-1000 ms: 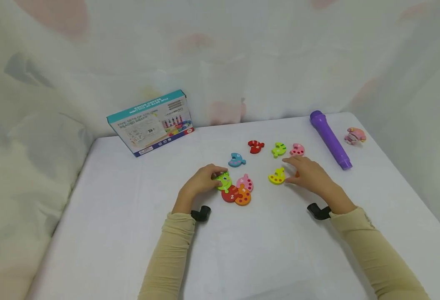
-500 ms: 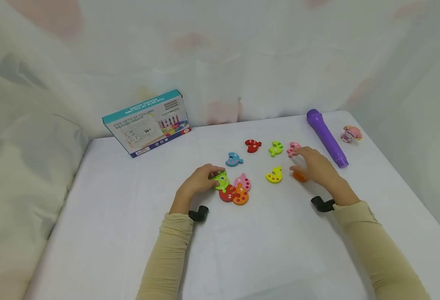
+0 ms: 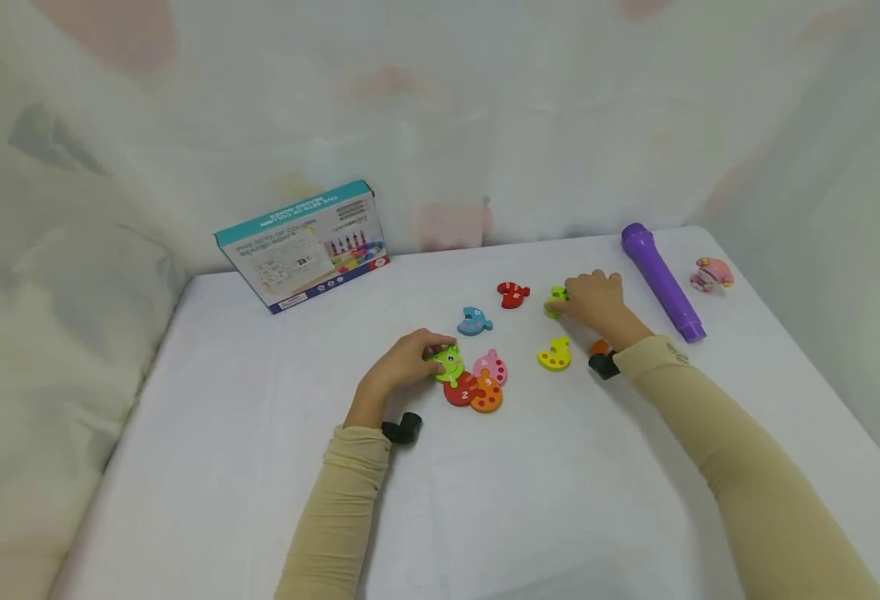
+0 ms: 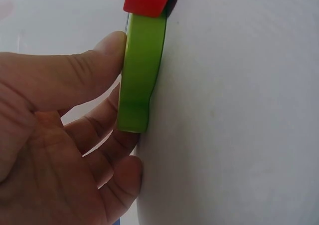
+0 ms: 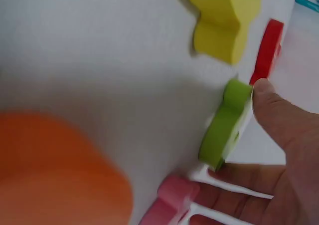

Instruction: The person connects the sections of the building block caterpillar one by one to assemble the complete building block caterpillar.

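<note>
On a white cloth-covered table (image 3: 530, 492), a person's left hand (image 3: 402, 362) pinches the flat lime-green face piece (image 3: 450, 363) between thumb and fingers, at the left end of a curved, joined row. Next along come the round red piece numbered 2 (image 3: 459, 390), the orange red-dotted piece numbered 3 (image 3: 487, 397) and the pink red-dotted piece numbered 4 (image 3: 493, 367). That hand and the row stand as they did half a second ago.

Loose on the cloth, left to right: a blue crescent-shaped piece (image 3: 473, 322), a red striped piece (image 3: 513, 295) and a yellow crescent with orange dots (image 3: 555, 355). Beyond the yellow one lies the lime-green striped crescent (image 5: 222, 127), and here is the change: the person's right hand (image 3: 596, 302), half a second ago above the pink and orange pieces, has crossed leftward to it. Thumb and fingers, partly spread, sit at opposite ends of the crescent; whether they grip it firmly cannot be told.

For the work in hand, the shift suggests the green crescent has been singled out, while the left hand steadies the row. The loose pink piece (image 5: 172, 200), now hidden from the head view, and the loose orange piece (image 3: 600, 347), partly covered, both appear passed over.
</note>
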Tool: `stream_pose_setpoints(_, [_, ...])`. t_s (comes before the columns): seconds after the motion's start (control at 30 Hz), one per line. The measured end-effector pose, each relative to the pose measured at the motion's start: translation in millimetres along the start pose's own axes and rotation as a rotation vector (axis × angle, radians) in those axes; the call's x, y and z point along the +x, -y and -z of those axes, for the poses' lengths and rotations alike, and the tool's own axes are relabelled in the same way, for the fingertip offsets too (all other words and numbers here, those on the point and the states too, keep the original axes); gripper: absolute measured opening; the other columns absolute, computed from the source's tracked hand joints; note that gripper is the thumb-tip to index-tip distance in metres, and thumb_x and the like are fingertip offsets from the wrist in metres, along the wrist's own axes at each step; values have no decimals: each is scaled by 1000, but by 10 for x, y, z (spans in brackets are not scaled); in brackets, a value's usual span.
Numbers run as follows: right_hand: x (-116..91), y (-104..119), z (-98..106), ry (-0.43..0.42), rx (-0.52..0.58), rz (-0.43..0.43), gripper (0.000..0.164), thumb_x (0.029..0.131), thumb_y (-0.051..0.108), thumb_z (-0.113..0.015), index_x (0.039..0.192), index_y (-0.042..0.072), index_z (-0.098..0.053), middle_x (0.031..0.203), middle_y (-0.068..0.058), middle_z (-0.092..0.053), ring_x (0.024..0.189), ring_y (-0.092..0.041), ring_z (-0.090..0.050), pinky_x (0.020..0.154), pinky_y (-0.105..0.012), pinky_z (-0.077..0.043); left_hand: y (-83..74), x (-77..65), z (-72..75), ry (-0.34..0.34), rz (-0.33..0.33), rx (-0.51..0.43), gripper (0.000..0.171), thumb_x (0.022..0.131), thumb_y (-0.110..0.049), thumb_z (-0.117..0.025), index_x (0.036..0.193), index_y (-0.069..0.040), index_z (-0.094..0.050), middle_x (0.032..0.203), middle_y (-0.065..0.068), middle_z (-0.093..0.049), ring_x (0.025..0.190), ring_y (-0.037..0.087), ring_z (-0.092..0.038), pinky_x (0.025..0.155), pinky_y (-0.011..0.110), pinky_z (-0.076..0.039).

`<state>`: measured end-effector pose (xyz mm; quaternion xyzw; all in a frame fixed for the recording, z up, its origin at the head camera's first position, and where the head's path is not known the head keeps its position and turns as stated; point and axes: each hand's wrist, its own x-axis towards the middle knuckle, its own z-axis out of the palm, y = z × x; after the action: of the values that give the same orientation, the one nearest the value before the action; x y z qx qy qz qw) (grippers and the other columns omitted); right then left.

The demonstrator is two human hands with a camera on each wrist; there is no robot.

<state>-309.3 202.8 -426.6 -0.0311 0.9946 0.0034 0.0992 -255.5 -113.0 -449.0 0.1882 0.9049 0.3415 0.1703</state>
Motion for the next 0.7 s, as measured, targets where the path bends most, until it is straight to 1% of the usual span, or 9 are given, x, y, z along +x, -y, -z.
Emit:
stream_pose_setpoints(0.07, [18, 25, -22, 27, -2, -26, 58, 83, 56, -55, 104, 2, -59, 89, -15, -57, 89, -36, -47, 87, -56, -31, -6, 6, -12, 8, 3, 4, 42, 84, -10, -66, 125, -17, -59, 106, 5, -56, 94, 20, -48, 86, 35, -42])
stream_pose_setpoints(0.2, [32, 86, -10, 63, 26, -36, 53, 85, 49, -56, 107, 1, -57, 87, -14, -57, 86, -35, -49, 88, -58, -29, -20, 1, -18, 4, 12, 3, 42, 84, -10, -66, 125, -18, -59, 105, 4, -55, 94, 20, -48, 86, 35, -42])
stream_pose_setpoints(0.33, [5, 164, 62, 78, 74, -9, 47, 84, 38, -61, 110, 0, -54, 93, -15, -58, 85, -35, -50, 88, -59, -28, -18, -3, -18, -5, 10, -5, 42, 83, -9, -66, 124, -17, -59, 104, 4, -55, 93, 20, -48, 85, 36, -42])
stream_pose_setpoints(0.43, [-55, 220, 103, 56, 87, 22, 53, 80, 35, -66, 118, 1, -52, 102, -16, -59, 90, -35, -51, 88, -58, -29, -3, 3, -29, -1, 4, -2, 42, 84, -9, -66, 124, -16, -59, 104, 4, -55, 92, 20, -48, 85, 35, -42])
stream_pose_setpoints(0.5, [-113, 260, 122, 26, 82, 61, 59, 79, 36, -68, 124, 2, -51, 108, -15, -58, 93, -34, -51, 87, -56, -31, 2, 7, -34, 1, 6, 2, 42, 84, -9, -66, 124, -17, -59, 104, 4, -55, 93, 19, -48, 85, 35, -42])
stream_pose_setpoints(0.57, [-194, 315, 153, -11, 86, 123, 62, 77, 35, -70, 129, 6, -50, 112, -15, -57, 96, -33, -50, 86, -54, -32, -4, 4, -27, 0, 10, 5, 41, 84, -9, -66, 124, -17, -60, 104, 4, -55, 93, 19, -48, 85, 35, -42])
stream_pose_setpoints(0.63, [-281, 385, 180, -34, 76, 211, 62, 77, 34, -71, 131, 10, -50, 117, -14, -55, 99, -32, -48, 86, -52, -32, -9, 3, -18, -3, 16, 0, 41, 84, -9, -66, 124, -18, -60, 104, 3, -55, 93, 19, -48, 85, 34, -42])
stream_pose_setpoints(0.7, [-367, 460, 194, -34, 69, 312, 62, 78, 32, -72, 132, 13, -50, 121, -13, -54, 103, -32, -47, 88, -53, -33, -13, 3, -11, -3, 19, -3, 41, 84, -9, -65, 124, -18, -60, 103, 3, -55, 93, 20, -47, 85, 34, -42])
